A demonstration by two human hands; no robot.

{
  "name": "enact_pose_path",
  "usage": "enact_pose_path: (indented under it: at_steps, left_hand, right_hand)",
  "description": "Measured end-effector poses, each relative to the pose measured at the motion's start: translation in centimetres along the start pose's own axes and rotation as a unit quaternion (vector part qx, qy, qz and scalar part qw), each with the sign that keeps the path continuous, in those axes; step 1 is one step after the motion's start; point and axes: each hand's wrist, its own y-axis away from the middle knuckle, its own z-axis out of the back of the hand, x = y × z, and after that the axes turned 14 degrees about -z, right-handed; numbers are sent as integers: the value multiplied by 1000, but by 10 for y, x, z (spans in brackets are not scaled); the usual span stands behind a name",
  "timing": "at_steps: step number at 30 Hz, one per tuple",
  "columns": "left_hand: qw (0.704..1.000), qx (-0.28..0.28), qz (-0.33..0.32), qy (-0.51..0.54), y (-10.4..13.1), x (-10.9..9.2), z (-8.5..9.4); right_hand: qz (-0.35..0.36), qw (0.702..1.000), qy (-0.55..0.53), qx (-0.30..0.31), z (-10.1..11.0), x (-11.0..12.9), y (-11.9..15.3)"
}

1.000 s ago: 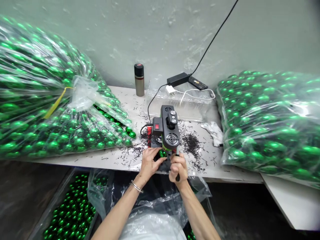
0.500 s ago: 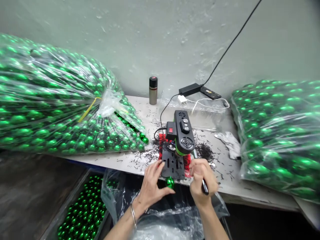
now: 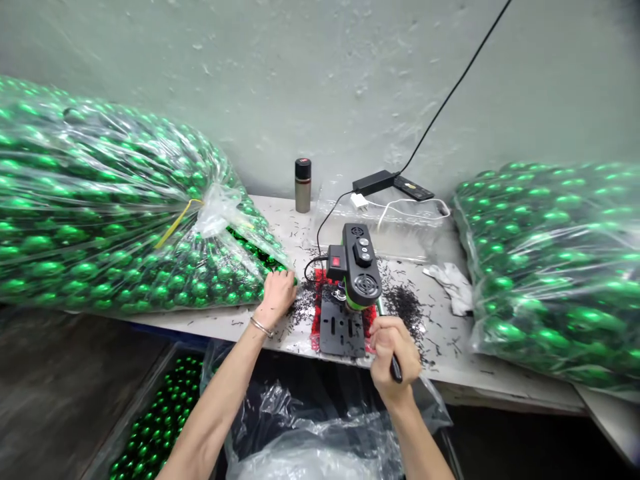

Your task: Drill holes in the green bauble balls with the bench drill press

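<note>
At the torn opening of the left clear bag [image 3: 165, 257] of shiny green balls, my left hand [image 3: 279, 291] has its fingers curled over a green ball [image 3: 295, 281], mostly hidden by them. My right hand [image 3: 395, 353] is wrapped round the black-ended lever handle [image 3: 396, 369] of a small bench machine. That machine has a black head [image 3: 363, 263] with vents and buttons, above a slotted black base plate [image 3: 343, 333]. No ball shows on the plate's front edge. Red material [image 3: 317, 313] lies beneath the plate.
Black shavings [image 3: 403, 303] litter the white table around the machine. A bottle [image 3: 303, 185], a power adapter [image 3: 374, 183] and cables lie behind. Another bag of green balls [image 3: 550, 280] stands right, beside a white glove [image 3: 453, 285]. Below are a bin of green balls [image 3: 160, 413] and clear plastic [image 3: 310, 447].
My left hand has moved left and up from the base plate's front to the bag's opening. The green ball at the plate's edge is gone from there. My right hand stays on the lever.
</note>
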Motion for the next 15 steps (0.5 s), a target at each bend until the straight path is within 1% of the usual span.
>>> enact_pose_path:
  at_steps: [2,3,4,5,7,8,9,10,11,12,13,14,15]
  left_hand:
    - [994,-42,54,86,8,-2,9]
    - [980,-65,95,161,13,-4,13]
    - [954,-85,138,252,18,-6,17]
    - [915,-99,177,347,23,-10,20]
    - [822,-111,234,508,34,-17,22]
    - [776,-116,253,566,38,-22,20]
    - [736,-123,271,608,42,-26,17]
    - [706,-128,286,635,46,-30,13]
    - [685,-131,299,651,48,-35,9]
    - [674,-130,307,659,50,-39,3]
    - [672,-124,310,661,51,-43,-3]
    - [676,-115,309,659,51,-48,-9]
    - [687,-105,303,652,51,-53,-16]
  right_hand:
    - [-4,1000,1,4,0,0,0]
    - [-4,1000,1,3,0,0,0]
    - [-3,1000,0,0,0,0,0]
    - [-2,1000,0,-4,-1,0,1]
    - [-2,1000,-1,-11,-1,0,1]
    - [-2,1000,-2,-12,-2,0,1]
    - [-2,1000,-2,-12,-2,0,1]
    - [-4,1000,-2,-10,-1,0,1]
    - [-5,1000,-1,-7,-1,0,1]
    - [-6,1000,2,-5,-1,0,0]
    - [-6,1000,4,-3,0,1,0]
    - [-6,1000,6,-3,0,1,0]
    - [-6,1000,8,-2,0,1,0]
